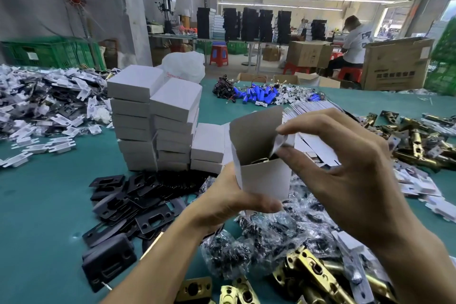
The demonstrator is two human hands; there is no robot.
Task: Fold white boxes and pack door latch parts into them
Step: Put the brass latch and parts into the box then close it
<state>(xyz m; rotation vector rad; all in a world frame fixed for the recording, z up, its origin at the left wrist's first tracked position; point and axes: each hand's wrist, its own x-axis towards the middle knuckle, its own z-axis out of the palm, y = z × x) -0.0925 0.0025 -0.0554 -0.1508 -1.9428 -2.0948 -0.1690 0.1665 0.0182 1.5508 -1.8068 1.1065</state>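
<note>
My left hand [234, 195] grips the open white box [266, 180] upright — my right hand [345, 170] pinches its side flap [283, 142].

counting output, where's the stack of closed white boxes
Head view, left of centre on the green table: the stack of white boxes stands behind the black plates, left of the open box in the left hand.

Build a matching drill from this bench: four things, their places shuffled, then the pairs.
1 open white box
2 closed white boxes
3 black plates
4 blue cylinders

A far side of the table
B stacked high
C held by left hand and right hand
D heaped at the stack's foot

Pairs: 1-C, 2-B, 3-D, 4-A
</note>
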